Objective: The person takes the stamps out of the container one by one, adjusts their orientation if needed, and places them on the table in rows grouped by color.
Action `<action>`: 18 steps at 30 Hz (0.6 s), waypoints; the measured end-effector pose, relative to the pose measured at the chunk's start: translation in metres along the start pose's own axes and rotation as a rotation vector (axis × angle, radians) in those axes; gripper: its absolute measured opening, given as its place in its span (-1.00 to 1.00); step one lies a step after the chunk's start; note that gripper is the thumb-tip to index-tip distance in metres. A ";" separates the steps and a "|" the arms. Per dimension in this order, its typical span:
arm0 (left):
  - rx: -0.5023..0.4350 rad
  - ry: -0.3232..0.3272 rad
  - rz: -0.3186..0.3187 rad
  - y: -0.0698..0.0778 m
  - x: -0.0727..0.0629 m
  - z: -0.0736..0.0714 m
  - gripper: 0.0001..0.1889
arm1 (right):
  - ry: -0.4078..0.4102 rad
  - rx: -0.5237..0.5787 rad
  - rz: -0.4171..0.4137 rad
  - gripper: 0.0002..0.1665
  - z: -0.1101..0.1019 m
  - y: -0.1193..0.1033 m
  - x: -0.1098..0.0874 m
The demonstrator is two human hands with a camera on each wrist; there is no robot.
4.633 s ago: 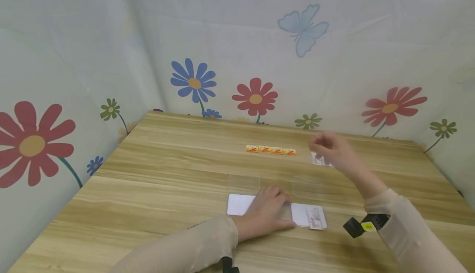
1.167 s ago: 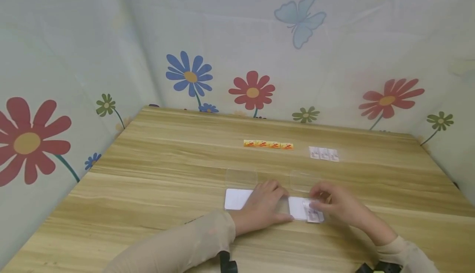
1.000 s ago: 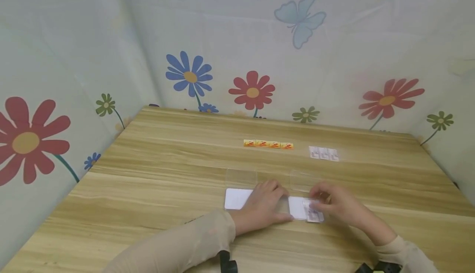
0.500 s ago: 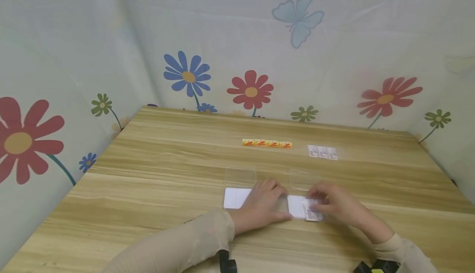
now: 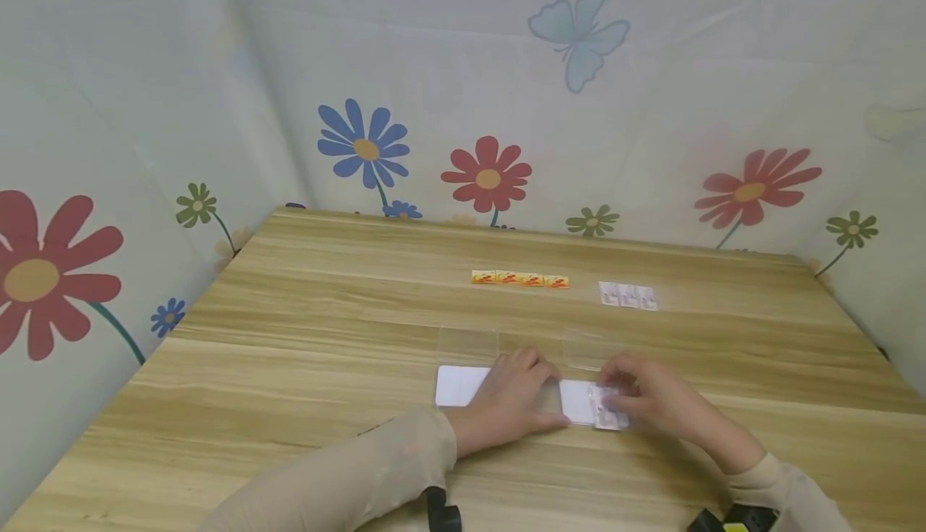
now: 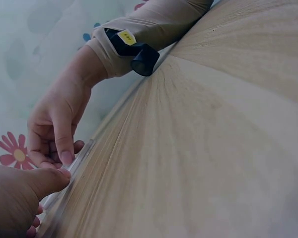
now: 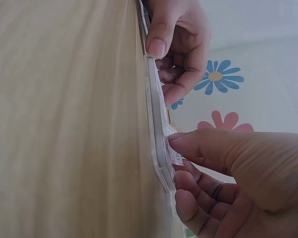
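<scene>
In the head view my right hand (image 5: 654, 399) pinches a small pale printed stamp (image 5: 608, 417) at the right end of a white card (image 5: 576, 402). Its toothed edge and print show between thumb and fingers in the right wrist view, where the stamp (image 7: 174, 151) stands tilted against a clear plastic case (image 7: 156, 116). My left hand (image 5: 506, 403) holds that case by its left end, thumb at the near corner and index finger at the far one. Seen from the left wrist, the left thumb (image 6: 44, 181) lies on the case edge, close to the right hand (image 6: 62, 119).
Left of my left hand lies another white card (image 5: 459, 386), partly covered by it. Clear lids (image 5: 469, 342) lie flat behind both cards. Farther back are a row of several yellow-red stamps (image 5: 519, 278) and three pale stamps (image 5: 628, 296). A flowered curtain (image 5: 434, 58) borders the wooden table (image 5: 289, 315).
My right hand has come from the pale stamps at the back right down to the right case. My left hand has stayed in place; over the last second both hands hardly move.
</scene>
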State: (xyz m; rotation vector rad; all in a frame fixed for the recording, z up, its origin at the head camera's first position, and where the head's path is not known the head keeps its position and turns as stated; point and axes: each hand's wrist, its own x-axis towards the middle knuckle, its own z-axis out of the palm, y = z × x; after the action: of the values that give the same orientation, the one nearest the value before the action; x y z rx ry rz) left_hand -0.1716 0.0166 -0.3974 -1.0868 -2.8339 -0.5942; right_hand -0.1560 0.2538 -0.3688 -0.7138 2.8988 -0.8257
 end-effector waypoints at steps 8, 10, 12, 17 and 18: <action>-0.016 0.008 0.000 0.000 0.000 0.000 -0.44 | 0.010 0.021 0.019 -0.87 0.001 0.000 0.000; -0.020 0.007 -0.002 0.000 0.000 0.001 -0.45 | 0.019 0.026 0.011 -0.87 0.002 0.000 0.000; -0.023 0.005 -0.004 0.000 0.000 0.001 -0.45 | 0.025 0.030 -0.001 -0.87 0.002 0.000 0.000; -0.024 0.003 -0.007 -0.001 0.000 0.003 -0.44 | 0.032 0.041 -0.001 -0.86 0.004 0.002 0.000; -0.024 0.003 -0.006 -0.001 0.000 0.003 -0.44 | 0.032 0.044 0.000 -0.86 0.004 0.003 0.001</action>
State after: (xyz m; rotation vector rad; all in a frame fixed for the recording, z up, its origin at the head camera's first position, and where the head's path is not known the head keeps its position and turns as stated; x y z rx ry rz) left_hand -0.1721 0.0171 -0.4002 -1.0796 -2.8358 -0.6312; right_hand -0.1572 0.2536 -0.3733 -0.7033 2.8981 -0.9066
